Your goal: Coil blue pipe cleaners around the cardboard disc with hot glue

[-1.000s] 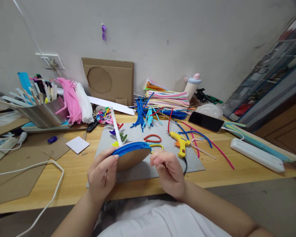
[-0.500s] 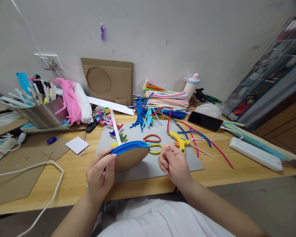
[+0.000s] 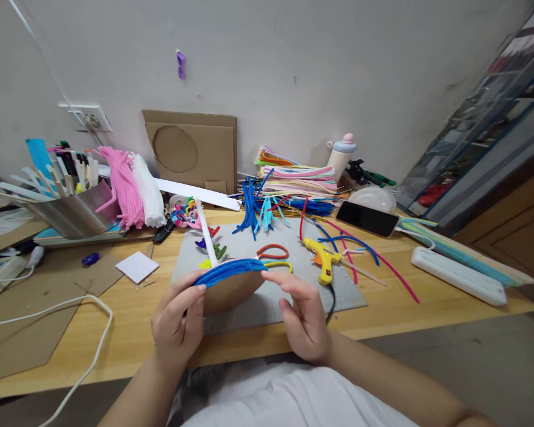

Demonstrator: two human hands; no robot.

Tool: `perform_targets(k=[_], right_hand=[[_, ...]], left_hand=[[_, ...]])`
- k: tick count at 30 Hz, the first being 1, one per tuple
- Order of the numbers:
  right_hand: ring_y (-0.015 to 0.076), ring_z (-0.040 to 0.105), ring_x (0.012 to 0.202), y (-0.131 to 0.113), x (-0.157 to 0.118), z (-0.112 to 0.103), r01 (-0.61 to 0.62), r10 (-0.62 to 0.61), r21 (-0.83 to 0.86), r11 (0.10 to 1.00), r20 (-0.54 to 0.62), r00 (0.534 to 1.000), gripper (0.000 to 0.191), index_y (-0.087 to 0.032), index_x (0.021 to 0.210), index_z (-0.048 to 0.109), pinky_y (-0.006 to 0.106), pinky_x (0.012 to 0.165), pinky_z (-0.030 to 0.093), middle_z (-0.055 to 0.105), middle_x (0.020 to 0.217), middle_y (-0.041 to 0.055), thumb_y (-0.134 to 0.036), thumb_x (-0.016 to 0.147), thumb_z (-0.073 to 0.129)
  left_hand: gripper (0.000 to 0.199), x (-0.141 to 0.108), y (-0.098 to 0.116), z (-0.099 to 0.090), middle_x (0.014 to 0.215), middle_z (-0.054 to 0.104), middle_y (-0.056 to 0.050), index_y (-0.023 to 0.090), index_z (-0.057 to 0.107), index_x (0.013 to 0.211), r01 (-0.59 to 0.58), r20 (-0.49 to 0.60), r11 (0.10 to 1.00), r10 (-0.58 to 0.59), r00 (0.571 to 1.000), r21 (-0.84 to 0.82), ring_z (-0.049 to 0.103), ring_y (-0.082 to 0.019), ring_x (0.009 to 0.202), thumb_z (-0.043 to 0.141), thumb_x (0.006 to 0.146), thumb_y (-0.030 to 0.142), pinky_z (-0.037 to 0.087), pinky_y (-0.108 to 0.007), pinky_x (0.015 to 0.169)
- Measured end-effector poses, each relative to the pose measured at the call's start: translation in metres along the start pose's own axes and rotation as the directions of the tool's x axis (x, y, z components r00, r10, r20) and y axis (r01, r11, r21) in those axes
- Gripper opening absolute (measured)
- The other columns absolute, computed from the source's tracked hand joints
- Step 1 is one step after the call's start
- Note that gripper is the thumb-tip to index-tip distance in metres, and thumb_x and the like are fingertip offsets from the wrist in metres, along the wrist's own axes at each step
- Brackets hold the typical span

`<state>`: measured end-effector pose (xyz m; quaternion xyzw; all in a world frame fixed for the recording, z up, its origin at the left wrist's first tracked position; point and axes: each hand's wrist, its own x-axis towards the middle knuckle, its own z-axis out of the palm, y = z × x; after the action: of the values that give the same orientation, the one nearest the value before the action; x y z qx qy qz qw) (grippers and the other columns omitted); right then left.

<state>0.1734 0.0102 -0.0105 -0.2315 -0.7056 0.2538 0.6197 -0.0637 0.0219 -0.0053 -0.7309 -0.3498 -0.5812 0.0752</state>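
Here, blue strands (image 3: 231, 270) rim the tilted brown disc (image 3: 231, 295).

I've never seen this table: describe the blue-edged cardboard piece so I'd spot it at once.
Find the wooden table, then the grey mat on it. Above the mat's near part, the left hand grips the cardboard piece by one side. Unlike the loose blue strands farther back, its bright blue edging curves along a brown face.

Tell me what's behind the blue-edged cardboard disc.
Beyond the disc: a white rod, grey mat and a red loop. The disc covers part of the mat; the rod's foot is hidden, so whether it joins the disc can't be told.
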Motion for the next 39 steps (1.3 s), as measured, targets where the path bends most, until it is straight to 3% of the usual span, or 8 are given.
perform_targets(k=[5, 15, 20, 22, 24, 27, 34, 39], right_hand=[[0.0267, 0.051, 0.135, 0.003, 0.005, 0.002, 0.055, -0.052, -0.037, 0.998, 0.082, 0.995, 0.049, -0.028, 0.132, 0.039, 0.061, 0.108, 0.042, 0.057, 0.142, 0.0117, -0.001, 0.091, 0.039], [0.0229, 0.064, 0.119, -0.002, 0.011, 0.009, 0.069, -0.073, -0.273, 0.959, -0.004, 0.997, 0.061, -0.022, 0.135, 0.042, 0.053, 0.112, 0.042, 0.067, 0.124, 0.0117, 0.004, 0.080, 0.047], [0.0240, 0.064, 0.117, -0.007, 0.019, 0.007, 0.162, -0.152, -0.395, 0.904, 0.057, 0.987, 0.057, -0.021, 0.126, 0.048, 0.053, 0.110, 0.042, 0.068, 0.122, 0.0128, 0.004, 0.075, 0.052], [0.0233, 0.063, 0.119, -0.009, 0.021, 0.005, 0.069, -0.057, -0.325, 0.943, 0.046, 0.997, 0.053, -0.024, 0.125, 0.048, 0.053, 0.111, 0.040, 0.067, 0.126, 0.0116, 0.002, 0.079, 0.052], [0.0214, 0.062, 0.122, -0.011, 0.020, 0.005, -0.138, 0.137, -0.121, 0.983, -0.020, 0.990, 0.048, -0.027, 0.124, 0.046, 0.051, 0.111, 0.042, 0.068, 0.127, 0.0085, -0.001, 0.085, 0.049], [0.0190, 0.061, 0.125, -0.013, 0.018, 0.006, -0.341, 0.370, 0.245, 0.908, -0.083, 0.925, 0.042, -0.031, 0.120, 0.046, 0.047, 0.109, 0.044, 0.070, 0.126, 0.0037, -0.003, 0.089, 0.045], [0.0200, 0.061, 0.122, -0.014, 0.015, 0.009, -0.309, 0.389, 0.474, 0.825, -0.078, 0.918, 0.038, -0.030, 0.116, 0.052, 0.045, 0.109, 0.041, 0.070, 0.123, 0.0030, -0.004, 0.089, 0.047], [0.0142, 0.061, 0.079, -0.014, 0.015, 0.006, -0.302, 0.370, 0.399, 0.866, -0.103, 0.923, 0.021, -0.028, 0.103, 0.056, 0.030, 0.078, 0.051, 0.064, 0.081, -0.0019, -0.011, 0.092, 0.050]], left_hand=[[0.035, -0.001, -0.001, 0.000, 0.117, 0.069, -0.009, 0.019, 0.060, 0.110, -0.011, 0.001, 1.000, 0.011, 1.000, -0.008, 0.068, -0.017, 0.104, 0.059, 0.083, -0.001, 0.056, -0.031, 0.086], [0.042, 0.002, 0.004, -0.002, 0.119, 0.066, -0.010, 0.019, 0.061, 0.113, -0.085, 0.046, 0.995, 0.087, 0.995, -0.044, 0.067, -0.018, 0.104, 0.059, 0.079, -0.006, 0.057, -0.031, 0.082], [0.040, 0.005, 0.006, 0.001, 0.117, 0.067, -0.009, 0.019, 0.061, 0.112, -0.071, 0.025, 0.997, 0.072, 0.997, -0.016, 0.067, -0.017, 0.103, 0.059, 0.079, -0.005, 0.056, -0.031, 0.084], [0.039, 0.007, 0.005, 0.002, 0.117, 0.067, -0.009, 0.019, 0.061, 0.111, -0.054, 0.027, 0.998, 0.054, 0.998, -0.014, 0.068, -0.017, 0.103, 0.059, 0.080, -0.004, 0.056, -0.031, 0.084], [0.037, 0.008, 0.004, 0.004, 0.117, 0.067, -0.009, 0.019, 0.061, 0.110, -0.040, 0.022, 0.999, 0.040, 0.999, -0.008, 0.068, -0.017, 0.103, 0.059, 0.081, -0.004, 0.056, -0.030, 0.085], [0.037, 0.008, 0.001, 0.004, 0.117, 0.068, -0.008, 0.019, 0.061, 0.110, -0.028, 0.015, 1.000, 0.028, 0.999, -0.002, 0.068, -0.016, 0.103, 0.059, 0.081, -0.004, 0.056, -0.030, 0.087], [0.036, 0.005, 0.000, 0.003, 0.116, 0.069, -0.007, 0.019, 0.061, 0.109, -0.016, 0.010, 1.000, 0.016, 1.000, -0.007, 0.067, -0.015, 0.103, 0.059, 0.081, -0.003, 0.055, -0.030, 0.088], [0.034, 0.005, 0.000, 0.003, 0.115, 0.069, -0.007, 0.020, 0.061, 0.109, -0.009, 0.003, 1.000, 0.009, 1.000, 0.000, 0.068, -0.016, 0.103, 0.059, 0.082, -0.001, 0.055, -0.030, 0.087]])
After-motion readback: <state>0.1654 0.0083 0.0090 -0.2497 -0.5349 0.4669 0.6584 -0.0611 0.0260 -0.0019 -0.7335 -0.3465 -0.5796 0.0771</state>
